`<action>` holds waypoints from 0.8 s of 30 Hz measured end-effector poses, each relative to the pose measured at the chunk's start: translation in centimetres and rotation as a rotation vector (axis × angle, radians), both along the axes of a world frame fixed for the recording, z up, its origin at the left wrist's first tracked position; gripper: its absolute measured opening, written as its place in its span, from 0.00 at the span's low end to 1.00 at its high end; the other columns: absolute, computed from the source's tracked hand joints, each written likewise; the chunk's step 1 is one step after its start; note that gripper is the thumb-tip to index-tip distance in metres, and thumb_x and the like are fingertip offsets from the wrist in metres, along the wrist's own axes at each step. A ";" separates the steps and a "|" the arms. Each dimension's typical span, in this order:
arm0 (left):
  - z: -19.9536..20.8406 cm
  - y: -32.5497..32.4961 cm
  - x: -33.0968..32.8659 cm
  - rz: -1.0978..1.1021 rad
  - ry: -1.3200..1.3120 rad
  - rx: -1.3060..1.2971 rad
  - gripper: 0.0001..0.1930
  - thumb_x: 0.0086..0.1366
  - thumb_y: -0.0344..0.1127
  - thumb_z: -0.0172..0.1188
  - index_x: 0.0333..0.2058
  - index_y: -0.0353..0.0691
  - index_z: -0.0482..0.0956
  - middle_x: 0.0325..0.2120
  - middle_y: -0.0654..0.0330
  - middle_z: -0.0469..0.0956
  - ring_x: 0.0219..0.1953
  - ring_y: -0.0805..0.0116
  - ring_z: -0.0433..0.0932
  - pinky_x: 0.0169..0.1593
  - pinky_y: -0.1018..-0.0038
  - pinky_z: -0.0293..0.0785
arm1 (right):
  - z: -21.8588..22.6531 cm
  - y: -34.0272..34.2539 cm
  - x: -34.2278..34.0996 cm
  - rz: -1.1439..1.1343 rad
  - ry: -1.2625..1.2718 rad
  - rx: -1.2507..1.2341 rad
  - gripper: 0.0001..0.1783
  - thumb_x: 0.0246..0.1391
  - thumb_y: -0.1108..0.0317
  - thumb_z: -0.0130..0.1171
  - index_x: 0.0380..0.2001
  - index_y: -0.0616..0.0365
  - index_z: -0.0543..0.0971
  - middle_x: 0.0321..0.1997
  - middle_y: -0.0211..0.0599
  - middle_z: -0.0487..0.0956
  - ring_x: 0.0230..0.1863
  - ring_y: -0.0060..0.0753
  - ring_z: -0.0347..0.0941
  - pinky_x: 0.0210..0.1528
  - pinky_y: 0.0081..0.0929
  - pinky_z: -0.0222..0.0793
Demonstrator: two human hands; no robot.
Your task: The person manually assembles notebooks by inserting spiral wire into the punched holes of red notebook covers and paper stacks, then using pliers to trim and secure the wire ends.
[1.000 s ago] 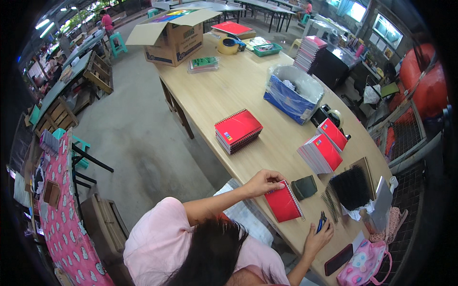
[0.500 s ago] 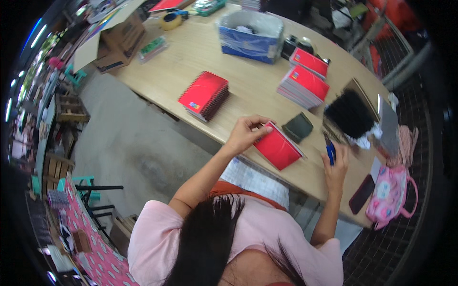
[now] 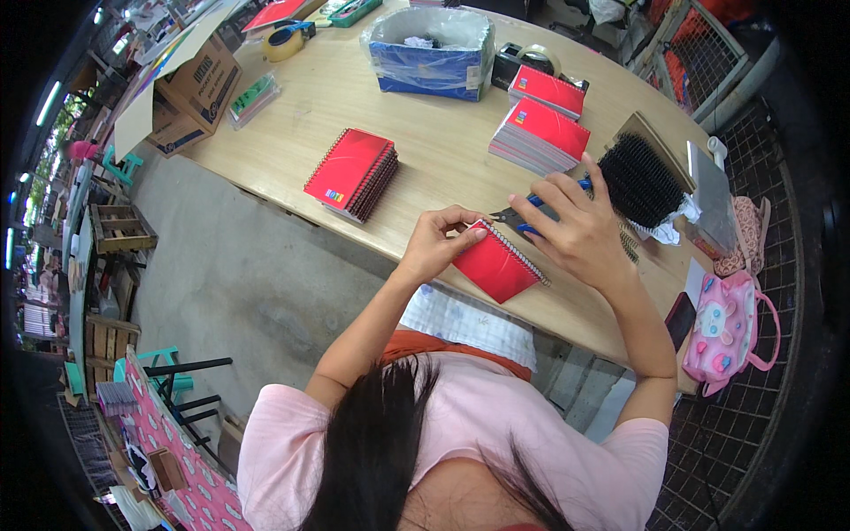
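Note:
My left hand [image 3: 436, 242] pinches the top corner of a small red spiral notebook [image 3: 498, 265] between thumb and fingers at the table's near edge. A metal coil runs along the notebook's upper right side. Blue-handled pliers [image 3: 508, 218] are in my right hand [image 3: 577, 232], fingers spread around the handles. Their jaws point left, close to the coil's end beside my left thumb; whether they touch it I cannot tell. Left of the hands stands a stack of red spiral notebooks [image 3: 352, 168]. Beyond my right hand are red-covered pads [image 3: 542, 133], their bindings not clearly visible.
Black binding coils [image 3: 639, 180] lie in a bunch on the right. A pink pouch [image 3: 722, 327] and a dark phone [image 3: 680, 320] sit near the right edge. Farther back are a plastic-lined blue bin [image 3: 425, 71], a tape dispenser [image 3: 509, 64] and a cardboard box [image 3: 199, 93].
My right hand has brought the pliers up and left, from beside the table's right part to the notebook's coil end. My left hand keeps its pinch on the notebook.

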State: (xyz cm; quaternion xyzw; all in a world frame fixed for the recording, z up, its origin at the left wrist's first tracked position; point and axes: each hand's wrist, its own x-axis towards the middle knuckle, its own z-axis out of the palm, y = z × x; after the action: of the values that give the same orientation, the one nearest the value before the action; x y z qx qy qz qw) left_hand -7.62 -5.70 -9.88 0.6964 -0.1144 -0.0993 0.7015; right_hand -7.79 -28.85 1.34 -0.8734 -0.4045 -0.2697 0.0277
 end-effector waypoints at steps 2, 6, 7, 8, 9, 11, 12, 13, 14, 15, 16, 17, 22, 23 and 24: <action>-0.1 0.0 0.1 0.000 -0.011 0.019 0.12 0.63 0.30 0.66 0.44 0.31 0.83 0.38 0.60 0.82 0.39 0.76 0.77 0.43 0.77 0.77 | -0.4 0.2 0.7 0.059 -0.087 -0.062 0.16 0.48 0.63 0.60 0.43 0.47 0.82 0.39 0.27 0.76 0.50 0.27 0.73 0.71 0.57 0.49; -0.4 0.2 0.2 0.003 0.026 -0.009 0.12 0.63 0.29 0.66 0.44 0.31 0.83 0.36 0.62 0.82 0.38 0.77 0.77 0.41 0.78 0.76 | -0.7 0.6 1.3 0.128 -0.111 -0.058 0.15 0.51 0.64 0.56 0.42 0.48 0.83 0.37 0.26 0.77 0.48 0.26 0.74 0.71 0.54 0.51; -0.4 0.2 0.1 0.012 0.013 -0.012 0.12 0.63 0.29 0.66 0.44 0.31 0.83 0.35 0.62 0.82 0.37 0.77 0.77 0.41 0.78 0.76 | -0.6 0.6 1.3 0.127 -0.104 -0.100 0.15 0.51 0.63 0.58 0.42 0.48 0.83 0.37 0.27 0.77 0.47 0.27 0.75 0.69 0.52 0.54; -0.6 0.3 0.1 0.018 0.013 -0.012 0.12 0.63 0.29 0.66 0.44 0.31 0.83 0.35 0.62 0.82 0.37 0.77 0.77 0.41 0.78 0.76 | -0.5 0.6 1.3 0.126 -0.098 -0.142 0.15 0.50 0.61 0.59 0.42 0.49 0.83 0.38 0.29 0.78 0.47 0.28 0.75 0.67 0.49 0.57; -1.0 0.4 0.0 0.052 -0.047 0.000 0.12 0.63 0.29 0.66 0.44 0.31 0.83 0.35 0.62 0.82 0.37 0.77 0.77 0.41 0.78 0.76 | -0.5 0.6 1.0 0.139 -0.102 -0.141 0.15 0.50 0.61 0.59 0.42 0.49 0.83 0.38 0.29 0.78 0.47 0.28 0.75 0.67 0.49 0.57; -0.7 0.3 -0.1 0.105 -0.113 0.022 0.12 0.63 0.29 0.66 0.44 0.31 0.83 0.35 0.62 0.83 0.37 0.77 0.78 0.41 0.78 0.76 | -0.7 0.4 0.2 -0.004 0.298 0.002 0.18 0.50 0.58 0.64 0.43 0.53 0.83 0.39 0.34 0.78 0.44 0.35 0.77 0.57 0.43 0.67; -0.1 -0.2 -0.5 0.140 -0.161 0.096 0.12 0.63 0.28 0.66 0.44 0.32 0.83 0.36 0.62 0.83 0.38 0.77 0.78 0.41 0.78 0.77 | -0.8 0.3 0.0 0.012 0.295 0.001 0.18 0.50 0.58 0.64 0.43 0.53 0.83 0.39 0.34 0.78 0.44 0.35 0.77 0.57 0.43 0.67; 0.2 -0.6 -0.8 0.173 -0.207 0.171 0.11 0.63 0.28 0.66 0.44 0.32 0.83 0.36 0.61 0.83 0.39 0.77 0.78 0.42 0.78 0.77 | -1.0 0.2 -0.1 -0.091 0.590 0.109 0.20 0.50 0.57 0.65 0.45 0.55 0.82 0.39 0.37 0.79 0.43 0.39 0.77 0.51 0.42 0.69; -0.3 -0.8 -0.8 0.187 -0.209 0.173 0.11 0.63 0.28 0.66 0.44 0.32 0.83 0.36 0.61 0.83 0.39 0.77 0.78 0.42 0.78 0.77 | -1.3 0.1 -0.3 -0.198 0.885 0.215 0.23 0.50 0.55 0.66 0.46 0.57 0.82 0.39 0.40 0.79 0.42 0.43 0.78 0.46 0.41 0.72; -0.7 -1.0 -0.8 0.179 -0.171 0.119 0.11 0.63 0.28 0.65 0.44 0.33 0.83 0.36 0.62 0.83 0.39 0.77 0.78 0.42 0.77 0.77 | -2.1 -0.1 -0.9 -0.158 0.796 0.296 0.23 0.52 0.58 0.65 0.49 0.58 0.81 0.36 0.43 0.79 0.38 0.48 0.78 0.40 0.39 0.73; -1.0 -1.1 -0.8 0.169 -0.133 0.064 0.11 0.64 0.28 0.65 0.44 0.33 0.83 0.35 0.62 0.83 0.39 0.77 0.78 0.42 0.77 0.77 | -2.6 -0.3 -0.6 -0.154 0.795 0.292 0.23 0.52 0.58 0.65 0.49 0.58 0.81 0.36 0.43 0.79 0.38 0.48 0.78 0.40 0.39 0.73; -1.4 -0.9 -0.5 0.164 -0.070 0.006 0.10 0.66 0.28 0.62 0.45 0.34 0.80 0.34 0.62 0.82 0.38 0.77 0.79 0.42 0.78 0.77 | -3.0 -0.6 -0.3 -0.155 0.601 0.404 0.22 0.52 0.60 0.65 0.48 0.58 0.82 0.35 0.43 0.79 0.36 0.45 0.78 0.40 0.37 0.73; -1.3 0.6 -0.1 0.258 0.091 -0.399 0.11 0.69 0.27 0.58 0.47 0.34 0.69 0.39 0.58 0.79 0.41 0.74 0.80 0.47 0.77 0.77 | -7.7 -5.5 -0.3 -0.235 0.829 1.477 0.20 0.58 0.65 0.64 0.52 0.57 0.77 0.42 0.40 0.79 0.36 0.32 0.76 0.38 0.29 0.72; -1.2 0.3 -0.3 0.347 -0.022 -0.404 0.12 0.68 0.26 0.59 0.47 0.33 0.69 0.39 0.58 0.78 0.41 0.73 0.79 0.48 0.77 0.78 | -9.4 -5.0 -0.8 -0.226 0.817 1.479 0.20 0.58 0.65 0.64 0.52 0.57 0.77 0.42 0.40 0.79 0.36 0.32 0.76 0.38 0.29 0.72; -1.1 0.0 -0.6 0.444 -0.139 -0.409 0.13 0.67 0.25 0.60 0.46 0.33 0.69 0.40 0.57 0.78 0.42 0.73 0.79 0.49 0.76 0.78 | -11.2 -3.8 -1.6 -0.157 0.872 1.647 0.21 0.59 0.67 0.64 0.55 0.57 0.74 0.45 0.39 0.78 0.37 0.31 0.76 0.38 0.28 0.73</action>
State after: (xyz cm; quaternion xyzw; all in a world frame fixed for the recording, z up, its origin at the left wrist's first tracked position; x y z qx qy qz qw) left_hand -8.19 -5.68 -10.94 0.5540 -0.0248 0.1291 0.8221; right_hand -9.37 -32.61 -9.86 -0.6277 0.0204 -0.1210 0.7687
